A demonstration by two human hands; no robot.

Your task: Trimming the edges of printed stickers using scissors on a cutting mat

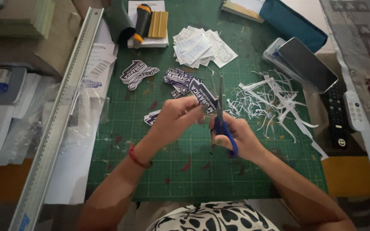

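Note:
My left hand (174,116) pinches a dark blue and white printed sticker (203,95) and holds it above a green cutting mat (159,167). My right hand (236,134) grips blue-handled scissors (223,124) whose blades point up beside the sticker's right edge. A red cord bracelet circles my left wrist. Cut stickers lie in small piles (138,72) just beyond my hands.
White paper trimmings (275,100) lie scattered to the right. A stack of uncut white stickers (202,46), a utility knife (142,21) and a yellow squeegee (158,24) sit at the back. A long metal ruler (56,124) runs along the left. A phone (307,64) and remotes (354,110) lie on the right.

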